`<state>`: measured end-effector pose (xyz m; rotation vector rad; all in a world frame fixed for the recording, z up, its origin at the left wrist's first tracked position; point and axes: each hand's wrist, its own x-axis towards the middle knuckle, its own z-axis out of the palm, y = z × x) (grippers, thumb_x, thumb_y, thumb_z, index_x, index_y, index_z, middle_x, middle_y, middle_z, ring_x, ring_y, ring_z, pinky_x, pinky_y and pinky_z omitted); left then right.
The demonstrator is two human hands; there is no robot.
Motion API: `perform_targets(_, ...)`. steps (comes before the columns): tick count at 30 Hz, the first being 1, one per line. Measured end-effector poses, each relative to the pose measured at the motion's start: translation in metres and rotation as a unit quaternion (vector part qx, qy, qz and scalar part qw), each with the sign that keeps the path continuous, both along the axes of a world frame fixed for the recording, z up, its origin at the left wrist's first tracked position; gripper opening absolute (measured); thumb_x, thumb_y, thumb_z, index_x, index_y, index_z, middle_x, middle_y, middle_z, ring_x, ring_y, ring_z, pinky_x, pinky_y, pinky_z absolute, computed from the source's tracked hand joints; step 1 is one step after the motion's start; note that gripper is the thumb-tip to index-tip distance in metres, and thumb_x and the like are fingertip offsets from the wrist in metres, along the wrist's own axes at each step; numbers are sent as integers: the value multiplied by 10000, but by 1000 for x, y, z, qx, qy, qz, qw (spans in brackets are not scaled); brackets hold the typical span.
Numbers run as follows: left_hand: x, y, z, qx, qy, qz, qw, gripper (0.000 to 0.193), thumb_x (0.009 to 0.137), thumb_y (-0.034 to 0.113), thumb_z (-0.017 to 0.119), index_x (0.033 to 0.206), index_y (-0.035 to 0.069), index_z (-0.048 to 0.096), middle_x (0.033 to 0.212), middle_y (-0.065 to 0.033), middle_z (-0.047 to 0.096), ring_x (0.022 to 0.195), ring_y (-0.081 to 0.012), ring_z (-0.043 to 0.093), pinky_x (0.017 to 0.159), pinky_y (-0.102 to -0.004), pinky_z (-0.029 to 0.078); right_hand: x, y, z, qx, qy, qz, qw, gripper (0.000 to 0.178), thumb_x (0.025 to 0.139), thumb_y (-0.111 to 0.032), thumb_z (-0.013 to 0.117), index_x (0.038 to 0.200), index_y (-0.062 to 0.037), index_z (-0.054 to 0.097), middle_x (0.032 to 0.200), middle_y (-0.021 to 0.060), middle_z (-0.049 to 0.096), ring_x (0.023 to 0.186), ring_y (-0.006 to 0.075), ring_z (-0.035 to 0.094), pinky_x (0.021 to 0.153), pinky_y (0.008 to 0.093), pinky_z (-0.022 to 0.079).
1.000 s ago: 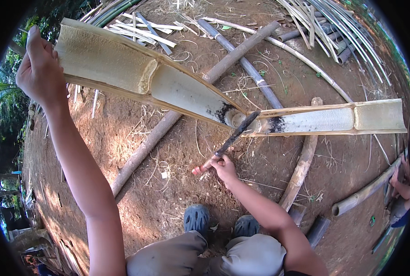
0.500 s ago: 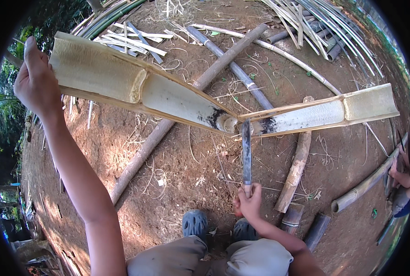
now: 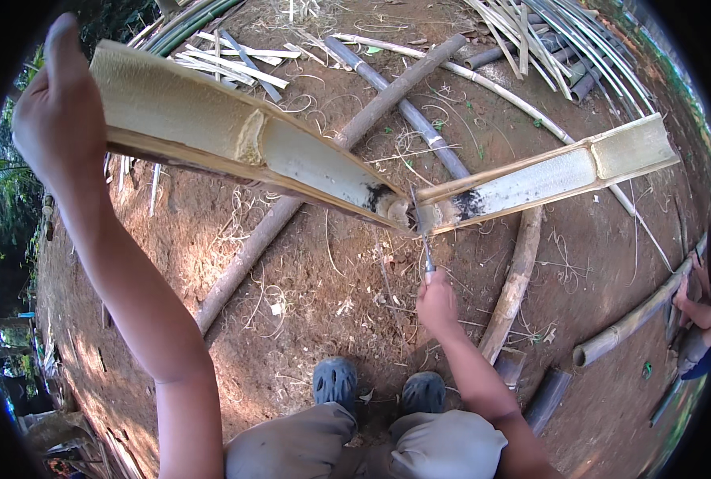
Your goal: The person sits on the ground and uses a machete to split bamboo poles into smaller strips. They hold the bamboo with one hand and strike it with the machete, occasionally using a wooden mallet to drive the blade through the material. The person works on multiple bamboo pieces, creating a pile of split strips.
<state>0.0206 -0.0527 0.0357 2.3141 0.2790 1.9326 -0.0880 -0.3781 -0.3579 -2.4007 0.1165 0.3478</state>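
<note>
A split bamboo culm [image 3: 323, 164] lies opened into a shallow V, pale hollow insides facing up, with dark stains near the join. At the far left, my left hand [image 3: 60, 120] grips the raised end of its left half, thumb upward; its other fingers are partly hidden. The right half [image 3: 531, 191] slants up to the right. My right hand [image 3: 437, 305] is closed round the handle of a long-bladed knife [image 3: 425, 231]. The blade, turned nearly edge-on, reaches into the join where the two halves meet.
Two crossed poles [image 3: 403, 88] lie on the dirt beneath the bamboo. A short log [image 3: 515, 287] sits under the right half. Bamboo strips [image 3: 235, 68] and canes [image 3: 571, 48] are piled at the back. Another person's hands [image 3: 691, 291] hold a bamboo pole [image 3: 635, 323] at right.
My right hand has moved forward with the knife, and the blade has turned edge-on at the join. My left hand has come up and closer; the bamboo's right end has risen slightly.
</note>
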Motion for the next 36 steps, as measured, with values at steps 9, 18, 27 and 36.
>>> perform_targets(9, -41, 2, -33, -136, -98, -118, 979, 371, 938, 316, 725, 658, 74, 711, 559, 49, 558, 470, 1, 415, 461, -210, 259, -16, -20, -42, 65, -50, -68, 994, 362, 928, -162, 639, 1220, -2, 496, 863, 257, 678, 837, 476, 675, 753, 568, 512)
perform_targets(18, -108, 81, -83, -275, -130, -224, 926, 546, 1038, 274, 579, 548, 116, 395, 526, 21, 319, 441, -92, 292, 493, -255, 353, -64, -63, -91, 75, -20, -119, 990, 317, 918, -193, 651, 1173, -46, 535, 842, 226, 670, 778, 440, 673, 709, 505, 519)
perform_targets(27, -57, 22, -4, -128, -65, -484, 863, 512, 1111, 305, 336, 692, 56, 493, 508, -8, 408, 408, -95, 355, 460, -274, 386, -74, -67, -40, 69, -83, -162, 981, 202, 902, -185, 682, 898, 13, 637, 750, 156, 661, 662, 317, 642, 664, 438, 508)
perform_targets(36, -10, -83, 17, -31, -48, -612, 789, 312, 1128, 270, 336, 1222, -1, 459, 658, -97, 622, 416, -25, 374, 416, -180, 293, -20, -45, 182, 277, -231, -133, 923, 292, 921, -92, 750, 1105, 16, 551, 818, 2, 594, 633, 49, 496, 574, 236, 428)
